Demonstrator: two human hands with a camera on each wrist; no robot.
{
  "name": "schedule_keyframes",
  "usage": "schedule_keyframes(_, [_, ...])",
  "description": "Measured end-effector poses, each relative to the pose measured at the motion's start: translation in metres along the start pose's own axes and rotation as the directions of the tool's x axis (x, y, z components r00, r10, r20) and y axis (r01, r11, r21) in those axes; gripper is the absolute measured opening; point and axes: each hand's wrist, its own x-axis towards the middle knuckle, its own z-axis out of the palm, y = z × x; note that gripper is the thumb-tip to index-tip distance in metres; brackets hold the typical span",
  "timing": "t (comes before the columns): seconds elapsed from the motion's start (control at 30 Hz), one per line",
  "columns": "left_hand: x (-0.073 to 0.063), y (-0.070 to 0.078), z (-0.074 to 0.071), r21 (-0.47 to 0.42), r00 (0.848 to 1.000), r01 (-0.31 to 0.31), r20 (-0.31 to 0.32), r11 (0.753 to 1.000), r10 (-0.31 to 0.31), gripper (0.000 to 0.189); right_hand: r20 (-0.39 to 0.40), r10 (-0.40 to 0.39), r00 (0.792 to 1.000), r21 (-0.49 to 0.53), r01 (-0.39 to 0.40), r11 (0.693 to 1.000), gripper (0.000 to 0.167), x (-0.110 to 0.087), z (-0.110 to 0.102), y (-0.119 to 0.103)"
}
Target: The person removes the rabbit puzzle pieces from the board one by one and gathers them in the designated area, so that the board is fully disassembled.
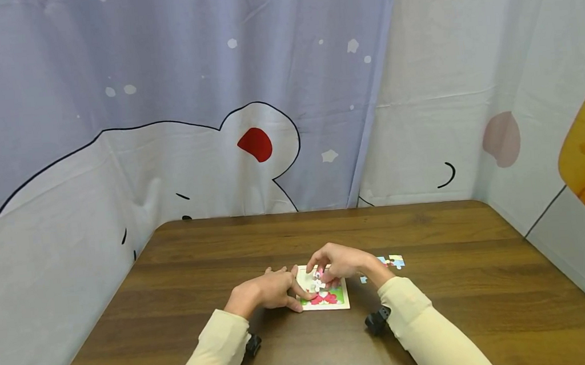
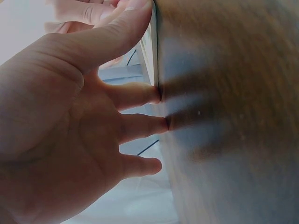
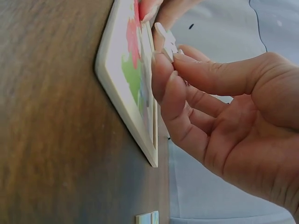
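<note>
A square jigsaw puzzle board (image 1: 337, 305) with a pale frame lies on the table, its lower part filled with a green and red picture. My right hand (image 1: 341, 260) is above the board, and between thumb and fingers it pinches a puzzle piece (image 3: 166, 43), tilted off the surface in the right wrist view. My left hand (image 1: 275, 290) rests at the board's left side, thumb at the near corner and index finger reaching onto the picture. In the left wrist view its other fingers (image 2: 140, 128) are spread, with tips at the table and board edge. Part of the picture is hidden beneath the hands.
Several loose puzzle pieces (image 1: 395, 261) lie on the wooden table (image 1: 200, 253) to the right of the board, partly behind the right wrist. A patterned curtain (image 1: 186, 70) hangs behind the table's far edge. Black cameras (image 1: 377, 320) are strapped at the wrists.
</note>
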Motion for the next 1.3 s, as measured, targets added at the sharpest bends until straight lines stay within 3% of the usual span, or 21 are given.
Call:
schedule_keyframes(0.47, [0.001, 0.000, -0.001, -0.012, 1.000, 0.006, -0.006, 1.000, -0.007, 0.037, -0.033, 0.018, 0.999, 0.024, -0.017, 1.000, 0.030, -0.006, -0.009, 0.001])
schedule_keyframes(0.73, [0.002, -0.001, 0.000, -0.024, 1.000, 0.015, -0.007, 1.000, -0.015, 0.037, -0.072, 0.058, 0.996, 0.055, -0.054, 0.997, 0.028, -0.020, -0.022, 0.007])
schedule_keyframes(1.1, [-0.001, -0.002, 0.002, -0.057, 0.999, 0.027, -0.025, 0.998, -0.028, 0.037, -0.135, 0.086, 0.987, 0.113, -0.071, 0.991, 0.025, -0.066, -0.063, 0.032])
schedule_keyframes(1.3, [-0.001, -0.002, 0.002, -0.062, 0.999, 0.018, -0.031, 0.998, -0.020, 0.036, -0.153, 0.148, 0.977, 0.142, -0.127, 0.982, 0.024, -0.096, -0.081, 0.051])
